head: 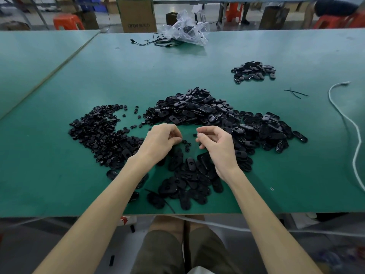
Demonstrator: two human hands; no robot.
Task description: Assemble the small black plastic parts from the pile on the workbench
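**Black plastic parts heaped around two curled grips**

Glossy black oval shells (197, 111), flat with rounded ends and a hole near one end, heaped just beyond both grips and trailing past the right one. Small round black pieces (98, 133), button-like, spread in a wide pile on the outer side of the left grip (163, 140). Two loose round pieces (185, 143) on bare counter between the grips. Duller ovals (187, 178) piled under and behind both wrists, partly covered by the forearms.

Left grip curled, fingertips bunched and pointing down. Right grip (216, 144) curled, thumb and forefinger tips drawn together. Anything pinched in either too small to make out.

Smooth green counter (59, 165) beneath it all. Well beyond the right grip, a smaller heap of ovals (253, 71). Farther out on that side, thin black ties (296, 93) and a white cable (357, 133), cut off at the frame edge. At the far edge, a crumpled clear bag (187, 26) with black cord (156, 42).
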